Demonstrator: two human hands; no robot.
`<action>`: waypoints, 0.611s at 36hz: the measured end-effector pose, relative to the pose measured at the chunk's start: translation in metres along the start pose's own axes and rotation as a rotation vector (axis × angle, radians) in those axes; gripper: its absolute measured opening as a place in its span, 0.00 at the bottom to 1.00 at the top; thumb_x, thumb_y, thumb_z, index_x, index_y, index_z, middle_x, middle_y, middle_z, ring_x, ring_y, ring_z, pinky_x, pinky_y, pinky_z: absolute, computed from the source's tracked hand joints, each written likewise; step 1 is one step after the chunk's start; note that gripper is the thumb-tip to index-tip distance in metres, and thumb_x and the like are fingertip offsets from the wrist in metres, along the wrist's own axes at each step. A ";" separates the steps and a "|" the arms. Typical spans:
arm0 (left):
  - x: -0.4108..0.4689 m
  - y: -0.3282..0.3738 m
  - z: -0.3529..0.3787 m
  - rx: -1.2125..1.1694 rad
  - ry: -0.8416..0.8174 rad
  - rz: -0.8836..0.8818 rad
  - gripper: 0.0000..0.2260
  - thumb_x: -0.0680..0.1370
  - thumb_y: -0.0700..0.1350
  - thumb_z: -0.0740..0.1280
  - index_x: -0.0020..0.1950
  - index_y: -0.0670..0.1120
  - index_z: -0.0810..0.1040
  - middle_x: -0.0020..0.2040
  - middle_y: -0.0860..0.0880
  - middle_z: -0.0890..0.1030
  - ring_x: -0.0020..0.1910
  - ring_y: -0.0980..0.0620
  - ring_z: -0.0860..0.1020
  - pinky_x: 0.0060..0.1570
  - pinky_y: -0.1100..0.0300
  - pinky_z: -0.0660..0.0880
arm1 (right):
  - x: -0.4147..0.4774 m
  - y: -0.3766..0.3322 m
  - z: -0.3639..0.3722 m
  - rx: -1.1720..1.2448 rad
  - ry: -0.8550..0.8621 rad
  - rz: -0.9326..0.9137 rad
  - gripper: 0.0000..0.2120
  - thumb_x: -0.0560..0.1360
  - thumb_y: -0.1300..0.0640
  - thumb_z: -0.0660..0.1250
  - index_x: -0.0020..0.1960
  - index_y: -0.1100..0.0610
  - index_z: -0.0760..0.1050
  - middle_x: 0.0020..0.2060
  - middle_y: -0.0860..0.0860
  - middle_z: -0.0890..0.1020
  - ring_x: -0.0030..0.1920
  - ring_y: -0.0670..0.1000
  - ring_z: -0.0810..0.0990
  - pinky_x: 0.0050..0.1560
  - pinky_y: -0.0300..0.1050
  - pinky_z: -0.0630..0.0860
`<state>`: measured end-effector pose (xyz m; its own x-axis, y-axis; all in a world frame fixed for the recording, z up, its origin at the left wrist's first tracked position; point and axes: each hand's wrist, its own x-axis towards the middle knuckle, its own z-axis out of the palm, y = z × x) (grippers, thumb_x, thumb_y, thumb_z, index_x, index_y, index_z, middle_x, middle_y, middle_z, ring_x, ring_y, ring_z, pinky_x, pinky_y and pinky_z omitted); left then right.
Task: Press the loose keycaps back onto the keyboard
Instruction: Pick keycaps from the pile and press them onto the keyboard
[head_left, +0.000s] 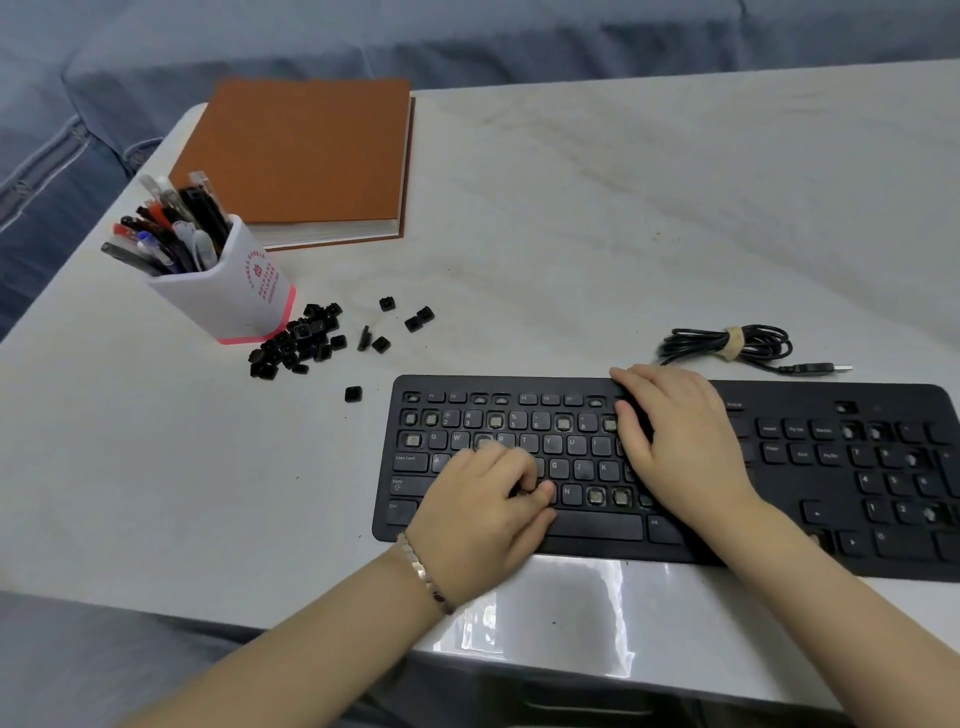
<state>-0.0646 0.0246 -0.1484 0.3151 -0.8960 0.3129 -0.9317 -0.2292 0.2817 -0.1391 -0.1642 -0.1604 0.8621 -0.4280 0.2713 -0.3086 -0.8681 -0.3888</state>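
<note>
One keyboard (805, 400); two hands on it, left hand (483, 509), right hand (675, 441); one keycap pile (296, 343) beyond keyboard's left end, uncountable; six stray keycaps (353, 394) nearby; one pen cup (234, 296); one book (301, 156); one coiled cable (727, 345) behind keyboard.

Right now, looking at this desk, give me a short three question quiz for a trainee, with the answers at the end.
1. True or false: the pile of loose keycaps lies beside the pen cup, left of the keyboard.
2. What sits at the free end of the bundled cable?
3. The right hand lies: A, flat on the keyboard; B, on the cable; C, in the keycap pile.
Key: 1 true. 2 a USB plug. 3 A.
</note>
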 end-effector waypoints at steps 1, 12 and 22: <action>0.003 -0.001 -0.002 -0.036 0.003 -0.011 0.11 0.74 0.45 0.66 0.33 0.43 0.81 0.36 0.47 0.77 0.33 0.46 0.74 0.32 0.58 0.71 | 0.000 0.000 -0.001 0.002 -0.005 0.002 0.16 0.72 0.59 0.61 0.56 0.62 0.77 0.49 0.57 0.80 0.50 0.60 0.77 0.57 0.46 0.62; 0.040 -0.059 -0.020 -0.196 0.203 -0.592 0.08 0.76 0.41 0.67 0.54 0.43 0.81 0.55 0.46 0.80 0.58 0.48 0.74 0.59 0.65 0.62 | -0.002 -0.001 -0.003 0.021 -0.042 0.019 0.14 0.73 0.63 0.66 0.58 0.62 0.77 0.51 0.57 0.80 0.53 0.60 0.76 0.59 0.50 0.66; 0.077 -0.135 -0.019 -0.072 -0.035 -0.827 0.19 0.76 0.45 0.68 0.66 0.43 0.73 0.64 0.43 0.73 0.61 0.43 0.72 0.61 0.50 0.69 | -0.001 -0.001 -0.003 0.014 -0.016 0.023 0.14 0.72 0.64 0.68 0.57 0.62 0.77 0.50 0.56 0.80 0.51 0.60 0.76 0.58 0.48 0.65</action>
<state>0.0888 -0.0062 -0.1450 0.8864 -0.4604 -0.0486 -0.3876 -0.7953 0.4660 -0.1413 -0.1637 -0.1574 0.8611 -0.4437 0.2483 -0.3228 -0.8543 -0.4073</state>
